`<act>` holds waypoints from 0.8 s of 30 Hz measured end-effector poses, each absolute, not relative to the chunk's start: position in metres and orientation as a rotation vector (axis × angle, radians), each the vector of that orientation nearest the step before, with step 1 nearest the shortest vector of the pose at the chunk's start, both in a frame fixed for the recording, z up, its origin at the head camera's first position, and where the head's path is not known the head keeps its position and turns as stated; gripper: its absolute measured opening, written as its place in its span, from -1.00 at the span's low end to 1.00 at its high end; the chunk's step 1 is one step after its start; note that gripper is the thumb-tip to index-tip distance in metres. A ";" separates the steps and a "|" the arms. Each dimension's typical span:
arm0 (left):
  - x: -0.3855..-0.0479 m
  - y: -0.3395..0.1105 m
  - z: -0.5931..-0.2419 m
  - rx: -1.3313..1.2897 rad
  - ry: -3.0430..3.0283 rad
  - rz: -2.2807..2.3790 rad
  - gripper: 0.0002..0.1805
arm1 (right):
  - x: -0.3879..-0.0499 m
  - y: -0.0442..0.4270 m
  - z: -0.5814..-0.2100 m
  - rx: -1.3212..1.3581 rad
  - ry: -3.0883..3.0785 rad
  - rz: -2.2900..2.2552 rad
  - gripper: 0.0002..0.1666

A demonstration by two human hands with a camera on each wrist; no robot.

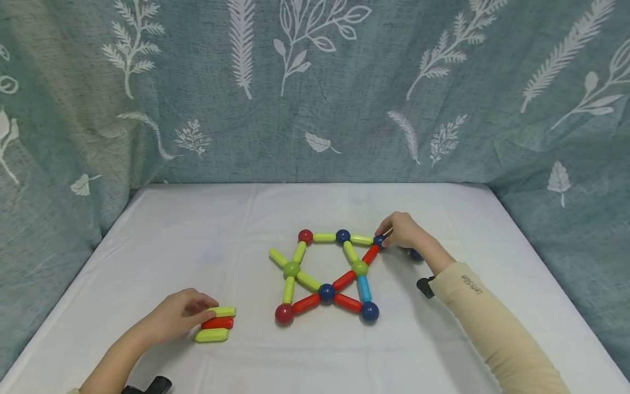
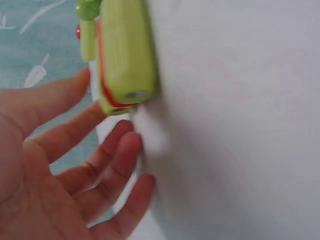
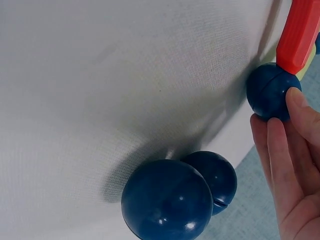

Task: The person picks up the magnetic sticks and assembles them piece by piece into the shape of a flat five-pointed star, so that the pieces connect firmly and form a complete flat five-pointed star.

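Observation:
At the back right of a ball-and-rod frame, my right hand (image 1: 401, 230) pinches a small blue ball (image 3: 272, 90) between thumb and fingers. A red rod (image 3: 300, 35) and a lime rod (image 1: 362, 240) join this ball. At the left, my left hand (image 1: 174, 314) is beside a row of loose rods: a far lime rod (image 1: 223, 311), a red rod (image 1: 217, 323) and a near lime rod (image 1: 212, 335). Its fingertips reach the left end of the far lime rod with the fingers loosely spread; whether they press it is hard to tell.
The frame's near side has a large red ball (image 1: 284, 314), a middle blue ball (image 1: 327, 293) and a large blue ball (image 1: 369, 312). Two loose blue balls, the larger one (image 3: 167, 200) in front, sit near my right wrist. A patterned curtain (image 1: 315, 148) hangs behind the white-covered table (image 1: 443, 350).

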State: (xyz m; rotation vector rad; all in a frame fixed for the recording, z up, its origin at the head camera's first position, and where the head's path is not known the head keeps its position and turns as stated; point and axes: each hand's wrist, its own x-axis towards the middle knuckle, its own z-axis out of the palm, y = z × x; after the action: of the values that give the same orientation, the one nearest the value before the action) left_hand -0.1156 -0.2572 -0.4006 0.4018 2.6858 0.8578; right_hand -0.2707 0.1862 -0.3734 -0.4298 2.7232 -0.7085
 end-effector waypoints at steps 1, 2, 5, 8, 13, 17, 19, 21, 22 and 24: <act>-0.115 -0.257 -0.402 0.404 2.698 0.866 -0.74 | -0.270 0.186 -0.373 -0.426 2.725 -0.706 -0.74; -0.114 -0.255 -0.402 0.400 2.711 0.869 -0.75 | -0.270 0.186 -0.373 -0.422 2.725 -0.706 -0.75; -0.114 -0.252 -0.403 0.392 2.734 0.866 -0.78 | -0.270 0.186 -0.374 -0.412 2.724 -0.715 -0.75; -0.116 -0.251 -0.400 0.353 2.734 0.843 -0.80 | -0.271 0.185 -0.375 -0.403 2.720 -0.729 -0.75; -0.133 -0.245 -0.386 0.341 2.779 0.802 -0.79 | -0.271 0.184 -0.375 -0.387 2.725 -0.719 -0.75; -0.158 -0.229 -0.374 0.377 2.862 0.792 -0.78 | -0.271 0.182 -0.373 -0.383 2.725 -0.704 -0.75; -0.173 -0.218 -0.371 0.380 2.881 0.794 -0.77 | -0.272 0.180 -0.373 -0.380 2.723 -0.698 -0.75; -0.189 -0.206 -0.370 0.359 2.884 0.804 -0.75 | -0.272 0.180 -0.373 -0.375 2.724 -0.696 -0.75; -0.197 -0.200 -0.370 0.352 2.881 0.814 -0.75 | -0.272 0.180 -0.374 -0.374 2.726 -0.695 -0.75; -0.212 -0.188 -0.371 0.334 2.867 0.839 -0.73 | -0.271 0.180 -0.375 -0.375 2.735 -0.700 -0.75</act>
State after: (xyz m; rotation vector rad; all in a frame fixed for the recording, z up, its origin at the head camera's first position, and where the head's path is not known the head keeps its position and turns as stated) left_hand -0.2121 -0.1877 -0.3711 0.3337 2.8668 0.8394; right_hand -0.2710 0.1796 -0.3747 -0.3747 2.7349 -0.6998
